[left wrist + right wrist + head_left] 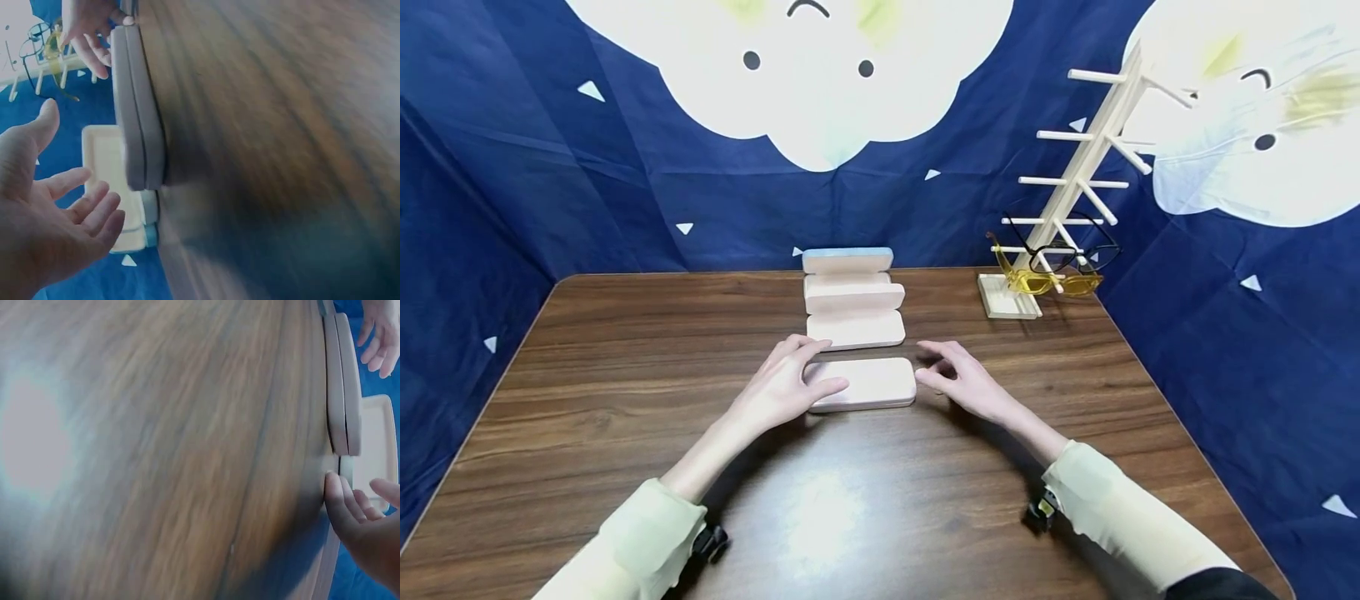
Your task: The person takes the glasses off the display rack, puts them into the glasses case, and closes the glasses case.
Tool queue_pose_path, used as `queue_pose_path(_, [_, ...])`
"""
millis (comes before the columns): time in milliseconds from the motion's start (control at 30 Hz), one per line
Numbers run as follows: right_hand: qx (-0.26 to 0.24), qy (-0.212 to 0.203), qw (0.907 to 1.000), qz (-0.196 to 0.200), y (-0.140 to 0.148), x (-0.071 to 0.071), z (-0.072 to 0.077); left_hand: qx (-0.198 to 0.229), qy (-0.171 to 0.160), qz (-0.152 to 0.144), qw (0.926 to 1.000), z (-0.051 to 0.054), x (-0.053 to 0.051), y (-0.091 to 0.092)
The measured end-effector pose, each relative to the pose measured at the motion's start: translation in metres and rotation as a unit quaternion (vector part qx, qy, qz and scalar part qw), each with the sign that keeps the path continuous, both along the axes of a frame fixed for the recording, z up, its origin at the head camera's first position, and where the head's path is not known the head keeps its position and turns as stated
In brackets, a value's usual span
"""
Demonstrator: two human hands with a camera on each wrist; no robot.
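Note:
A closed, pale glasses case (pixel 872 383) lies flat on the table, its long side running left to right. My left hand (pixel 781 385) hovers at the case's left end with thumb and fingers spread; in the left wrist view the palm and loose fingers hold nothing. Just off the right end is my right hand (pixel 966 385), its fingers loosely bent around empty space. The right wrist view shows those fingers (pixel 340 509) low by the tabletop, beside the case end. Behind the closed case, pale glasses cases (pixel 856 329) stand open with their lids raised.
A white wooden rack (pixel 1093 150) with pegs stands at the back right, bearing yellow-framed glasses (pixel 1078 286) and dark-framed glasses (pixel 1101 257). Blue cloth (pixel 617 183) with cloud faces hangs behind the brown table (pixel 625 367) and along its sides.

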State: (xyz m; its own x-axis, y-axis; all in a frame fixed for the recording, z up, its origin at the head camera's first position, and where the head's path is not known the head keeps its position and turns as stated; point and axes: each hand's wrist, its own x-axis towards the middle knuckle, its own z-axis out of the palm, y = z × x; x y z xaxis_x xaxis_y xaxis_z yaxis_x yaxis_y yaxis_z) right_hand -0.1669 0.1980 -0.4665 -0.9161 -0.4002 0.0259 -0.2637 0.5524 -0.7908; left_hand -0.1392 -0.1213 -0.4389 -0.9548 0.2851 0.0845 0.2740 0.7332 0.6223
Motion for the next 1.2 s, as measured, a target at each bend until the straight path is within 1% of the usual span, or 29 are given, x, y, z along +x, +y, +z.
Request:
queue_pose_path(100, [-0.055,-0.051,0.9972,0.006,0.010,0.000,0.001,0.010,-0.008,-0.007,0.9999,0.004,-0.002,0.007])
queue_pose_path(167, [-0.090,-0.087,0.9921,0.009,0.016,-0.001,0.004,0.013,-0.012,-0.010,0.9998,0.006,-0.003,0.011])
queue_pose_path(233, [-0.109,-0.108,0.9881,0.012,0.021,-0.001,0.005,0.015,-0.014,-0.013,0.9997,0.007,-0.004,0.015])
queue_pose_path(300, [-0.121,-0.119,0.9853,0.013,0.025,-0.001,0.007,0.019,-0.014,-0.014,0.9996,0.007,-0.004,0.018])
queue_pose_path(467, [-0.145,-0.127,0.9810,0.020,0.035,-0.001,0.012,0.040,-0.010,-0.020,0.9990,0.009,-0.006,0.028])
queue_pose_path(667, [-0.172,-0.142,0.9745,0.020,0.053,0.000,0.015,0.066,-0.008,-0.038,0.9971,0.015,-0.012,0.043])
queue_pose_path(767, [-0.184,-0.151,0.9711,0.018,0.063,0.000,0.018,0.085,-0.022,-0.050,0.9948,0.018,-0.015,0.050])
queue_pose_path(967, [-0.184,-0.153,0.9710,0.010,0.085,0.002,0.023,0.125,-0.064,-0.073,0.9874,0.021,-0.022,0.062])
queue_pose_path(1033, [-0.184,-0.151,0.9713,0.010,0.093,0.001,0.024,0.132,-0.073,-0.079,0.9855,0.021,-0.024,0.066])
queue_pose_path(1200, [-0.196,-0.135,0.9710,0.025,0.114,0.001,0.027,0.133,-0.088,-0.092,0.9829,0.025,-0.030,0.076])
